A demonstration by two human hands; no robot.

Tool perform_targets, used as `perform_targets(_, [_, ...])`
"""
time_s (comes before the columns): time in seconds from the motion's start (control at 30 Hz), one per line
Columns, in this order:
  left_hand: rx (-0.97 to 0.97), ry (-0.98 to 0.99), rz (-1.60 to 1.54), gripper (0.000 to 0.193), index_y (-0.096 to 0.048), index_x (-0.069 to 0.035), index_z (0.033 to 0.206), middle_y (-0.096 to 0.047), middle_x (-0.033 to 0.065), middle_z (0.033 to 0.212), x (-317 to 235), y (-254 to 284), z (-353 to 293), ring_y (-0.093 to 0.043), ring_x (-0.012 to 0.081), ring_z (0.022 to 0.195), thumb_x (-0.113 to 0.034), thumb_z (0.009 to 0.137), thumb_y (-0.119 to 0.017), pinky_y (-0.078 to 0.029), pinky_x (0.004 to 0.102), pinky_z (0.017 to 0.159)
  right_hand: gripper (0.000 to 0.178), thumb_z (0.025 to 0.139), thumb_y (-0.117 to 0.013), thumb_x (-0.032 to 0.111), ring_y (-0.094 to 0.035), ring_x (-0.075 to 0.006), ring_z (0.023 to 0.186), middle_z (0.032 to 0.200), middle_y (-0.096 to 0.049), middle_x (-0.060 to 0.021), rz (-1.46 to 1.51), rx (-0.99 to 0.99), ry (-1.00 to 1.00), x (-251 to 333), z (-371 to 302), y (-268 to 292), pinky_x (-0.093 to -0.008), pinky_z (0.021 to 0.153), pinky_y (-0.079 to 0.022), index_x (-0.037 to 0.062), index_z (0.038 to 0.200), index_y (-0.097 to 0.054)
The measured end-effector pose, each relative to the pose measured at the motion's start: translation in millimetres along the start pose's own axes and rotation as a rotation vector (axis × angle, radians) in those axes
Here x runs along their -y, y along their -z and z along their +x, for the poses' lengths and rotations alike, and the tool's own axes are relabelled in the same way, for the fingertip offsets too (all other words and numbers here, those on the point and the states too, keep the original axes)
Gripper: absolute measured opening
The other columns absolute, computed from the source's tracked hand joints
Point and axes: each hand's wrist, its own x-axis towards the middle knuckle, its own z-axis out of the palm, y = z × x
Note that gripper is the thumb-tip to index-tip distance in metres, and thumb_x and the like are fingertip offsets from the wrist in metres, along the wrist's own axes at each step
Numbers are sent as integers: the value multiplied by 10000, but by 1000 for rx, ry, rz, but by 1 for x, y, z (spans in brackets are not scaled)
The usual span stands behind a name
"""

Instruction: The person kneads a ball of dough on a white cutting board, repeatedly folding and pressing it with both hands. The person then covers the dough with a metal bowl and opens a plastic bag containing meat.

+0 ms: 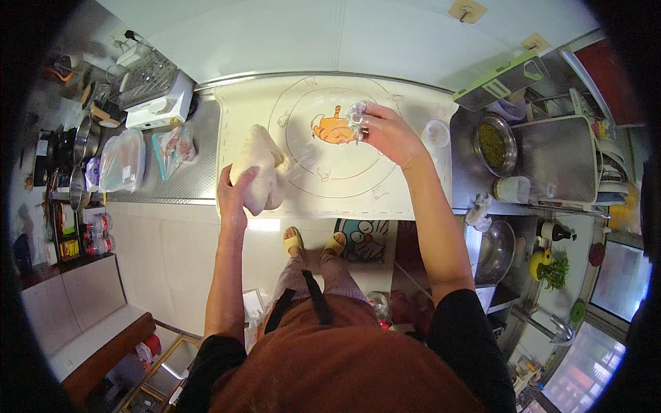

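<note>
A large pale lump of dough [260, 172] stands at the left side of a cream mat [234, 103], printed with rings and an orange cartoon figure [334, 129]. My left hand [237, 184] grips the dough's near left side, thumb against its face. Over the mat, right of the orange figure, my right hand [375, 127] hovers with bunched fingers. White, flour-like powder [356, 118] coats those fingertips; what lies between them, if anything, is hidden. A faint whitish haze shows beside the dough. Right of my right hand sits a small white tub [435, 134].
A white appliance [160, 102] and plastic bags [124, 160] occupy the left counter. On the right are a steel bowl of green beans [494, 143], a lidded jar [512, 188], a dish rack [595, 158] and an empty steel bowl [497, 252]. A wall borders the mat's far edge.
</note>
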Motion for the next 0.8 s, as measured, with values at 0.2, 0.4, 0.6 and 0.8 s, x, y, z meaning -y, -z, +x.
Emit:
perform_targets(0.2, [-52, 26, -14, 562, -522, 20, 1293, -646, 146, 1135, 0, 10, -6, -663, 242, 965, -120, 813, -779, -555, 360, 830, 430, 931, -645, 251, -588, -256, 1142, 1215, -637, -147, -1028, -173, -196, 7, -24, -7, -361, 993, -451, -43, 1242, -610])
perform_targets(0.4, [110, 110, -74, 568, -547, -2, 1270, -654, 155, 1099, -7, -49, -30, -672, 242, 895, -136, 785, -811, -564, 360, 752, 558, 960, -604, 373, -494, -292, 1314, 1338, -589, -190, -951, -341, -232, -23, -28, 3, -373, 1094, -377, -11, 1363, -557])
perform_targets(0.6, [666, 120, -81, 566, -526, -47, 1325, -637, 102, 1127, 27, -91, -15, -616, 191, 1011, -190, 833, -768, -497, 303, 869, 525, 993, -551, 398, -601, -244, 1135, 1188, -656, -175, -243, -490, -131, -66, 3, -10, -337, 980, -461, -21, 1306, -592])
perform_targets(0.8, [443, -209, 518, 448, -524, -17, 1342, -621, 214, 1130, 104, -69, 24, -601, 347, 1045, -131, 916, -602, -482, 393, 935, 381, 862, -652, 157, -501, -424, 1156, 1226, -551, -229, -1376, -612, 339, -148, -22, -70, -518, 975, -390, -20, 1189, -570])
